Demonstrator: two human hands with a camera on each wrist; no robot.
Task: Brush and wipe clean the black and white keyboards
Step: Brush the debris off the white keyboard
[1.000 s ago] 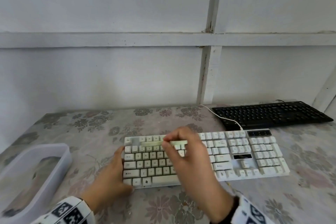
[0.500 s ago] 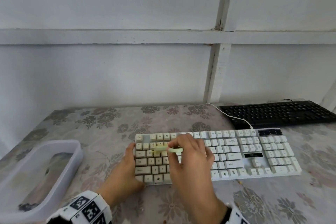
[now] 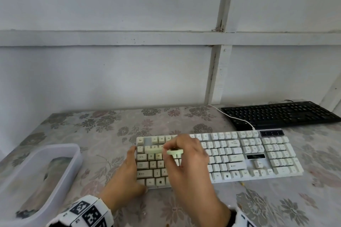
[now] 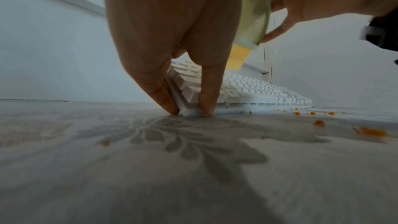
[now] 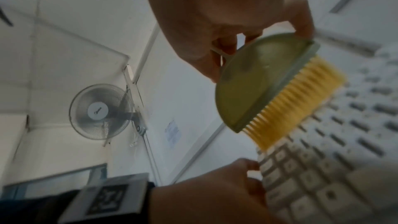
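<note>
The white keyboard (image 3: 239, 155) lies across the middle of the flowered table; the left wrist view (image 4: 254, 89) and right wrist view (image 5: 323, 168) show it too. My right hand (image 3: 186, 160) pinches a pale green brush (image 3: 174, 151) with yellow bristles (image 5: 295, 101) over the keyboard's upper left keys; the brush (image 4: 254, 18) also shows in the left wrist view. My left hand (image 3: 127, 175) holds the keyboard's near left corner, thumb on the front edge, fingers (image 4: 159, 91) along the left side. The black keyboard (image 3: 280, 114) lies at the back right, untouched.
A clear plastic tub (image 3: 36, 177) stands at the table's left front. A white cable (image 3: 234, 118) runs from the white keyboard toward the wall. Orange crumbs (image 4: 370, 132) lie on the cloth by the keyboard's front edge. A wall fan (image 5: 101, 111) hangs high.
My right hand has carried the brush from the top key row down and leftward over the left keys. The left hand has stayed at the keyboard's left corner.
</note>
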